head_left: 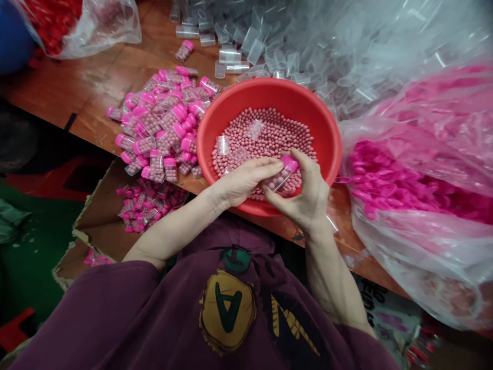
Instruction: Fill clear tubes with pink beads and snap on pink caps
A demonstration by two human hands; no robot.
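Note:
Over the red bowl (pixel 335 149), my right hand (pixel 310 192) grips a small clear bottle (pixel 278 180) of pink balls, tilted, with a bright pink cap (pixel 289 164) at its upper end. My left hand (pixel 246 180) meets the bottle from the other side, fingers stretched out together and touching it near the cap. Pink balls (pixel 269 123) fill the bottom of the bowl. A few clear empty bottles (pixel 222 145) lie on top of them.
Capped, filled bottles (pixel 162 123) are heaped left of the bowl. More lie in a cardboard box (pixel 98 205) below the table edge. Clear empty bottles (pixel 254 46) pile up behind. Pink caps (pixel 408 185) spill from a plastic bag on the right; another bag (pixel 111 23) holds red pieces.

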